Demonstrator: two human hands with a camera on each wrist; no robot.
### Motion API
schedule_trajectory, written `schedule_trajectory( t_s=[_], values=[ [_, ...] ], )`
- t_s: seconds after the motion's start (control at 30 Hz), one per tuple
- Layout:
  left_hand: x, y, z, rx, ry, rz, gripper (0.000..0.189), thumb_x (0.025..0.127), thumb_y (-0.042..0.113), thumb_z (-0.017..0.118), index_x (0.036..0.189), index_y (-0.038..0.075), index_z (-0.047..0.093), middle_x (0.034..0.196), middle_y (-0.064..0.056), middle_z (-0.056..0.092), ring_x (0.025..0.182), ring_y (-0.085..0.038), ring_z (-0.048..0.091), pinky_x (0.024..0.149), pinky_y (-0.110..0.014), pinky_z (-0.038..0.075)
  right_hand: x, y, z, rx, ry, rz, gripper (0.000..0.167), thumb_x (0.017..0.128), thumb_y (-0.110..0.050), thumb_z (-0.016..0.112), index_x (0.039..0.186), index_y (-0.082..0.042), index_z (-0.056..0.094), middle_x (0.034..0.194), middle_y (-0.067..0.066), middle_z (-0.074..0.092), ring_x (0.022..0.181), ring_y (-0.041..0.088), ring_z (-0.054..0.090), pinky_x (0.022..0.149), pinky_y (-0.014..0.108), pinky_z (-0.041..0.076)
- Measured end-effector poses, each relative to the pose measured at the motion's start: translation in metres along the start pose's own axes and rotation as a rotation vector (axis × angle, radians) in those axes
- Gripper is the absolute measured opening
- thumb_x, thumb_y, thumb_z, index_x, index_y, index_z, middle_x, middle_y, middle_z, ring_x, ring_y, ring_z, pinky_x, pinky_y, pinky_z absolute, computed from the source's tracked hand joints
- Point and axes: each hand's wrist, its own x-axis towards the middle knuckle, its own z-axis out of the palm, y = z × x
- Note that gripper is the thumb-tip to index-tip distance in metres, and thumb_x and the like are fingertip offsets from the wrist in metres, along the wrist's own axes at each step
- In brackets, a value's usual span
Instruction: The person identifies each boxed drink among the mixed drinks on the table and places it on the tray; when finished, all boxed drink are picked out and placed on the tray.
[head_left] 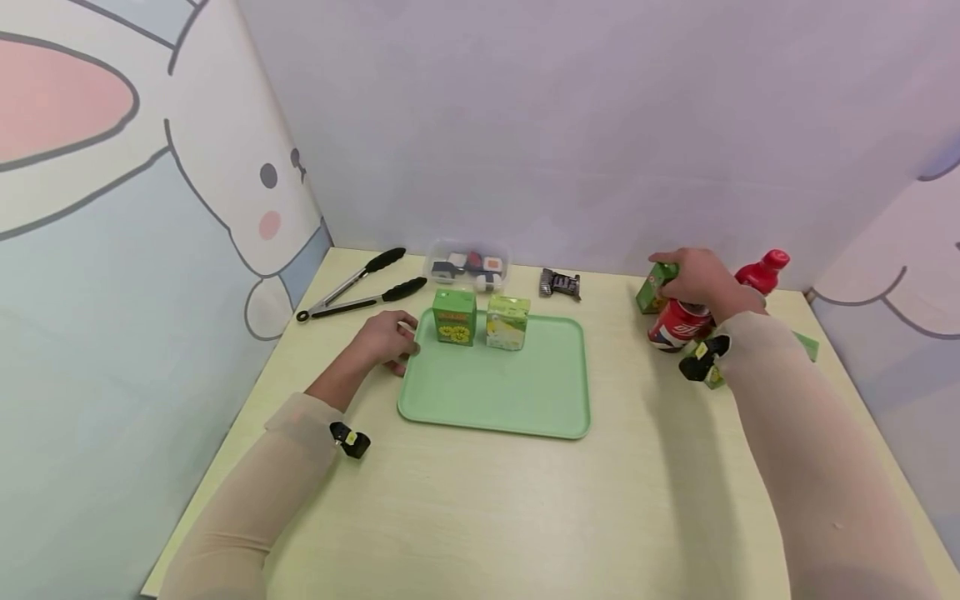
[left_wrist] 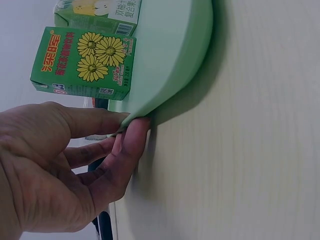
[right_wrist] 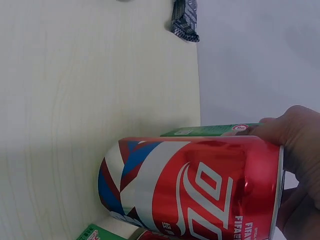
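A light green tray [head_left: 498, 392] lies on the table, and my left hand [head_left: 386, 340] pinches its left rim between thumb and fingers. On the tray stand a dark green drink carton [head_left: 454, 318] with yellow flowers and a paler green-and-yellow carton [head_left: 507, 325]. At the right, my right hand [head_left: 701, 277] holds another green drink carton [head_left: 654, 293] near its top. A red cola can [right_wrist: 215, 187] stands in front of that carton and hides most of it in the right wrist view.
Beside the can are a red bottle [head_left: 759, 273] and another green carton [head_left: 807, 344], partly covered by the right arm. Black-handled tongs [head_left: 352, 287], a clear box [head_left: 467, 265] of sushi-like pieces and a dark crumpled wrapper [head_left: 560, 284] lie along the back.
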Motion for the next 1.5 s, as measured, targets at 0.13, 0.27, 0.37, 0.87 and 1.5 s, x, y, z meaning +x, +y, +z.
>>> schedule_trajectory(
  t_s=[0.13, 0.27, 0.37, 0.87, 1.5],
  values=[
    [0.000, 0.000, 0.000, -0.002, -0.005, 0.006, 0.056, 0.102, 0.004, 0.075, 0.153, 0.005, 0.054, 0.132, -0.020, 0.066, 0.082, -0.020, 0.072, 0.067, -0.034, 0.072, -0.001, -0.002, -0.002, 0.044, -0.021, 0.040, 0.070, 0.099, -0.008, 0.071, 0.165, -0.007, 0.049, 0.159, 0.040, 0.046, 0.118, 0.050, 0.057, 0.082, 0.052, 0.069],
    [0.000, 0.001, -0.001, 0.005, -0.008, 0.010, 0.056, 0.102, 0.005, 0.075, 0.154, 0.005, 0.054, 0.131, -0.020, 0.066, 0.080, -0.019, 0.073, 0.067, -0.035, 0.072, -0.002, -0.004, -0.004, 0.053, -0.014, 0.054, 0.066, 0.101, -0.009, 0.072, 0.164, -0.006, 0.051, 0.154, 0.040, 0.049, 0.119, 0.051, 0.057, 0.089, 0.059, 0.070],
    [-0.001, 0.001, -0.001, 0.009, -0.007, 0.011, 0.056, 0.102, 0.005, 0.075, 0.154, 0.005, 0.054, 0.131, -0.020, 0.067, 0.078, -0.019, 0.073, 0.067, -0.035, 0.072, -0.002, -0.005, -0.004, 0.036, 0.005, 0.041, 0.065, 0.102, -0.012, 0.075, 0.163, -0.006, 0.052, 0.152, 0.040, 0.050, 0.122, 0.052, 0.055, 0.095, 0.064, 0.067],
    [0.002, -0.001, 0.000, 0.012, -0.005, 0.002, 0.055, 0.102, 0.006, 0.075, 0.153, 0.006, 0.054, 0.130, -0.019, 0.066, 0.078, -0.019, 0.073, 0.067, -0.034, 0.072, 0.001, -0.014, -0.002, 0.016, 0.073, -0.028, 0.067, 0.105, -0.016, 0.076, 0.166, -0.008, 0.049, 0.159, 0.038, 0.050, 0.139, 0.057, 0.048, 0.114, 0.075, 0.053],
    [0.003, -0.003, -0.001, 0.006, -0.012, 0.019, 0.055, 0.102, 0.006, 0.075, 0.153, 0.004, 0.055, 0.130, -0.020, 0.067, 0.079, -0.019, 0.073, 0.066, -0.035, 0.072, -0.007, -0.042, 0.005, -0.066, 0.194, -0.204, 0.045, 0.104, -0.009, 0.075, 0.149, -0.008, 0.069, 0.153, 0.029, 0.060, 0.139, 0.054, 0.056, 0.116, 0.073, 0.051]
  ],
)
